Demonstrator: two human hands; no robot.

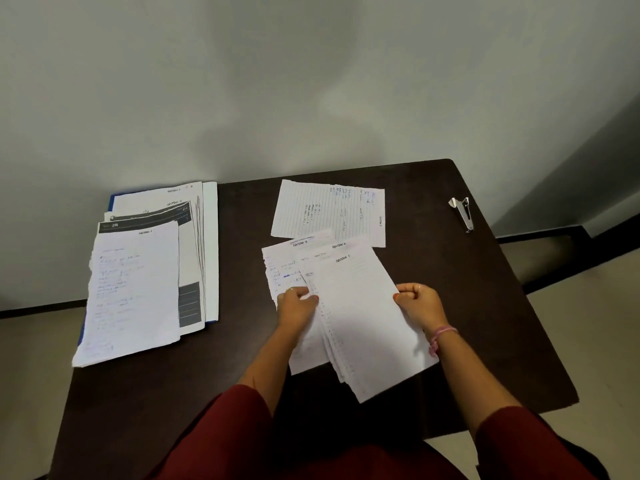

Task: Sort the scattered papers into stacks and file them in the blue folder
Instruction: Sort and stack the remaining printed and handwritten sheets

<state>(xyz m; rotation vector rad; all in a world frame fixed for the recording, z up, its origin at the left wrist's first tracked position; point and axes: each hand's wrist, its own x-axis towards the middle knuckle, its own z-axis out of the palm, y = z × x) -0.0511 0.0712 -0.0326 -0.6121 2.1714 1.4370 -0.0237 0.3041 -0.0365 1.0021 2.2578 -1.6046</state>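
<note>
- The blue folder (111, 201) is lying open at the left end of the dark table (239, 258), only a thin blue edge showing along its left side and bottom under the papers.
- A filed stack (133, 292) is sitting on it, fanned so that several sheets peek out; the top sheet is white, faintly handwritten, with a ragged left edge, and the sheets under it are carrying dark printed bands.
- The left hand (297, 308) is clenching its fingers and thumb on the left edge of a sheaf of white sheets (360, 317), mid-table.
- A lined sheet (329, 211), handwriting running sideways, is lying flat just beyond the sheaf.
- The right hand (417, 304), a pink band (441, 336) at its wrist, is pinching the sheaf's right edge.
- A metal stapler (463, 212) is resting near the table's far right corner.
</note>
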